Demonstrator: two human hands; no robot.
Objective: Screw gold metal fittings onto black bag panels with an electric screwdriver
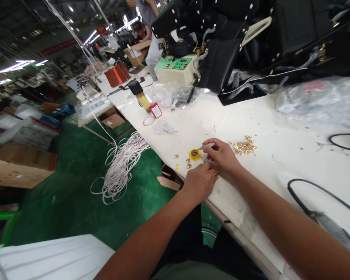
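Note:
My right hand [223, 154] pinches a thin stick-like tool [204, 147], its tip at a small round yellow dish [198, 155] with something dark and shiny in its middle. Just below it, my left hand [200, 181] is closed at the table edge; whatever its fingers hold is hidden. A few gold-coloured metal pieces [188, 165] lie between the dish and my left hand, and a single one [176, 156] sits farther left. To the right of my right hand is a loose pile of similar gold-coloured hardware [245, 146].
On the white table [239, 116] stand a bottle [144, 102], a red-and-white container [155, 110] and a green-panelled machine [175, 70]. Black padded pieces [218, 58] are heaped behind. A corded grey tool [335, 231] lies right. Coiled white cord [122, 167] covers the floor; people work beyond.

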